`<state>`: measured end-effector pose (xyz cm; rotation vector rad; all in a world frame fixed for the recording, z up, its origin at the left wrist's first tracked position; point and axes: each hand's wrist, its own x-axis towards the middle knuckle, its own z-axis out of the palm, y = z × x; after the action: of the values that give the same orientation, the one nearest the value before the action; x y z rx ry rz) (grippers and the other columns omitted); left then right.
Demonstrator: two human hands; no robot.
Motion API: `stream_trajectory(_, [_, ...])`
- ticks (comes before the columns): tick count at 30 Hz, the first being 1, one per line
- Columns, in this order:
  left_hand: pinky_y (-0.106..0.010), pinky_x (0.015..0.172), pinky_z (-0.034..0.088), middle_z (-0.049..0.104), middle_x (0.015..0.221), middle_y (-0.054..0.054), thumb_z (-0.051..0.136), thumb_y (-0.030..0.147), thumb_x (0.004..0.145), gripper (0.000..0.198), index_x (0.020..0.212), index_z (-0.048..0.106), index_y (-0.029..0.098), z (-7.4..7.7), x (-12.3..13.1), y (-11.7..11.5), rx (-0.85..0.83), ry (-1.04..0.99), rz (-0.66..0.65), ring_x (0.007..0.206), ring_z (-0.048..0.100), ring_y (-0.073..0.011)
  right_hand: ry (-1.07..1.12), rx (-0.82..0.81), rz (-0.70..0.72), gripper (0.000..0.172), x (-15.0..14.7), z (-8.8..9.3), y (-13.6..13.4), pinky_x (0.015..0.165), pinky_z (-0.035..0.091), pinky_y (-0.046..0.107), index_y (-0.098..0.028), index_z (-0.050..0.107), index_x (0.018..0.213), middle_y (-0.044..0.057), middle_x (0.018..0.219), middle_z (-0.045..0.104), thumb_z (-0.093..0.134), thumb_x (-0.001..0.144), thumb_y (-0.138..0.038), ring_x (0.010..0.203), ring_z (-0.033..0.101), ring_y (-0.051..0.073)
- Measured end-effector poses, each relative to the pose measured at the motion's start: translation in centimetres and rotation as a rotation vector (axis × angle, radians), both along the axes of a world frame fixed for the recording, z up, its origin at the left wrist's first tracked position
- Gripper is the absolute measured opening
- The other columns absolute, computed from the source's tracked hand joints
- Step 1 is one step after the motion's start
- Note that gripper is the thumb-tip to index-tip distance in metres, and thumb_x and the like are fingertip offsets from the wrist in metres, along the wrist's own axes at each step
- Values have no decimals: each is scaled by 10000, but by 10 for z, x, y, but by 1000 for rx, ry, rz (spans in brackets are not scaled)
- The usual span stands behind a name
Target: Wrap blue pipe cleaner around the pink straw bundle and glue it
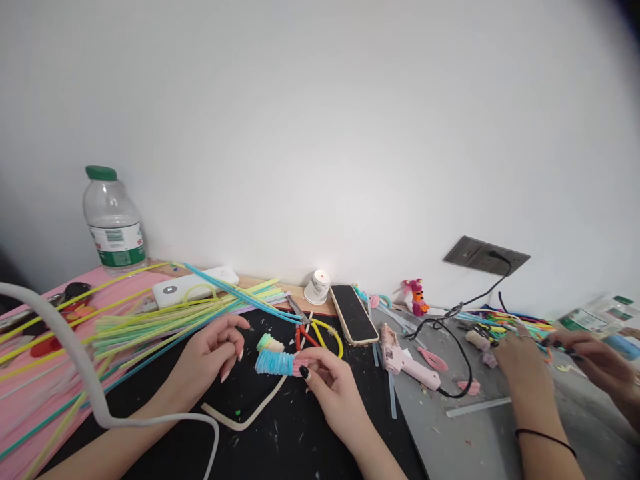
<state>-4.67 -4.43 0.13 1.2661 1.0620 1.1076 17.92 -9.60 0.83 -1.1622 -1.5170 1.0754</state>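
My right hand (pixel 334 387) pinches the pink end of a wound pipe-cleaner piece (pixel 274 363), whose longer part is light blue. The piece points left, toward my left hand (pixel 216 350). That hand holds nothing; its fingers are loosely bent and apart, beside the blue end. Just behind the blue part lies a small green and cream coiled piece (pixel 270 343). A cream pipe cleaner (pixel 245 425) runs bent across the black mat (pixel 300 450) below. Pliers with red and yellow handles (pixel 320 335) lie behind my right fingers, partly hidden.
Pipe cleaners (pixel 185 319) lie in a bundle at left, near a bottle (pixel 114 230) and a white cable (pixel 93 373). A paper cup (pixel 318 287), a phone (pixel 354 313) and a pink glue gun (pixel 407 365) stand or lie behind and right. Another person's hands (pixel 525 360) work at right.
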Motion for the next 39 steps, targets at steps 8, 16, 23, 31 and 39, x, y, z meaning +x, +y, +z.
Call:
stream_trajectory(8, [-208, 356, 317, 533, 520, 96, 485, 179, 647, 258, 903, 496, 210, 3, -2, -2, -46, -41, -14, 317, 435, -75, -5, -5, -1, 185, 0, 0, 0, 574, 401, 249, -193, 690, 951, 39, 776, 621, 608, 846, -320, 647, 514, 147])
stream_trajectory(16, [-186, 301, 289, 522, 468, 98, 478, 185, 628, 244, 865, 530, 206, -2, -3, -2, -86, -29, -37, 259, 429, -72, -10, -6, -4, 192, 0, 0, -1, 578, 408, 249, -186, 690, 959, 48, 789, 634, 611, 849, -322, 655, 526, 149])
stream_trajectory(23, [-182, 296, 266, 427, 414, 107, 459, 212, 639, 200, 800, 577, 195, 0, -1, -4, -100, -52, -59, 260, 366, -60, -24, 18, -16, 195, 0, 0, 1, 568, 405, 245, -187, 693, 957, 42, 779, 633, 611, 846, -325, 650, 527, 146])
stream_trajectory(31, [-168, 334, 100, 348, 412, 104, 469, 233, 649, 168, 723, 601, 159, 2, -2, -3, -119, -82, -102, 309, 219, -29, -8, 8, -14, 197, 0, -2, 0, 570, 399, 241, -188, 695, 957, 39, 773, 625, 616, 847, -330, 650, 520, 144])
stream_trajectory(39, [-196, 365, 325, 512, 452, 60, 503, 304, 774, 175, 802, 610, 169, -10, -5, 5, -178, -218, -188, 321, 466, -88, 7, 1, -10, 196, 0, -1, 1, 580, 397, 245, -192, 692, 958, 44, 798, 634, 619, 847, -336, 667, 527, 149])
